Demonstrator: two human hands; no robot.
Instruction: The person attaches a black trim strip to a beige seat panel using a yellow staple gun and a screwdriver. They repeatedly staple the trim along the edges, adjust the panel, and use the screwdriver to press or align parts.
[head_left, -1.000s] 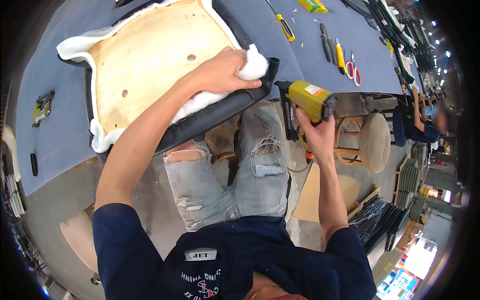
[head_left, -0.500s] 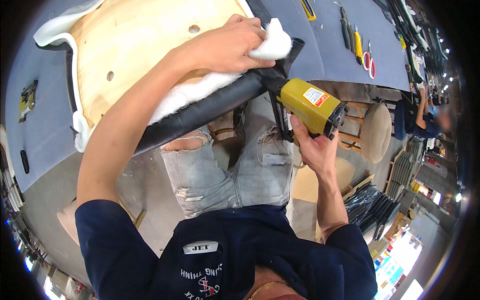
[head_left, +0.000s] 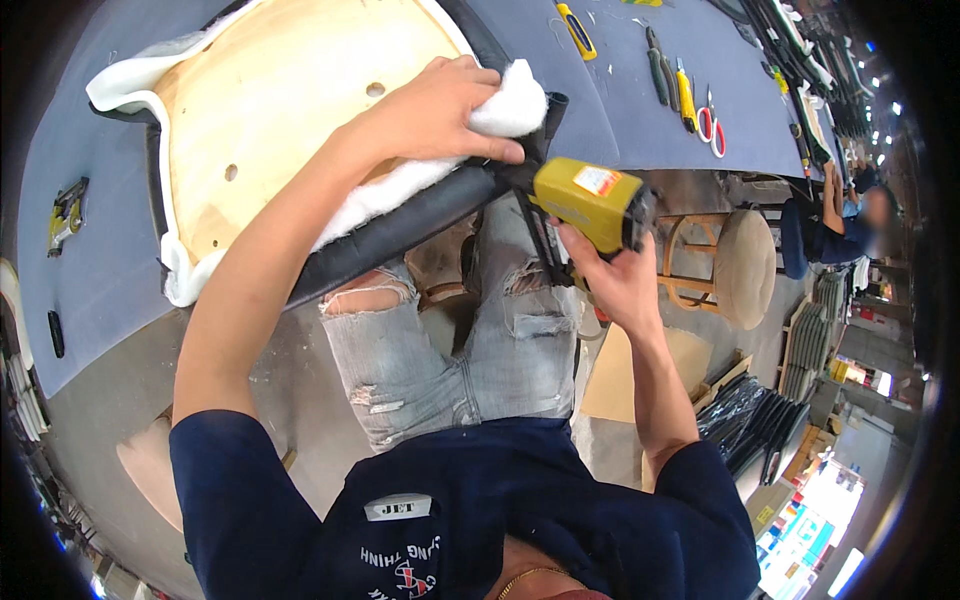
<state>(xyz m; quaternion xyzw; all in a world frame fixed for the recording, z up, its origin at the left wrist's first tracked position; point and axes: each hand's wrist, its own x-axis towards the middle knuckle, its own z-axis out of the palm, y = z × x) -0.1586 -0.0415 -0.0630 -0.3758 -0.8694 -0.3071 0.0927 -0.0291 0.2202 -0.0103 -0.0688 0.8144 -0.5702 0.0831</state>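
Observation:
A wooden panel (head_left: 290,90) with round holes lies on the table, edged by white wadding (head_left: 375,205) and a black leather-like cover (head_left: 405,222). At its near right corner my left hand (head_left: 430,110) curls its fingers around a bulge of the wadding, its thumb stretched along the black edge. My right hand (head_left: 615,280) grips a yellow staple gun (head_left: 580,200) by its handle. The gun's nose meets the black cover close to my left thumb; whether it presses on it cannot be made out. The gun's rear end is blurred.
Pliers (head_left: 660,70), a yellow cutter (head_left: 686,95) and red-handled scissors (head_left: 711,130) lie on the grey-blue table (head_left: 560,90). Another yellow tool (head_left: 66,215) lies at the far left. A round stool (head_left: 745,268) stands at right; a co-worker (head_left: 840,225) is beyond it.
The whole view has shifted a little. The staple gun has turned slightly, its nose staying by the panel's corner; my left hand keeps its hold on the wadding.

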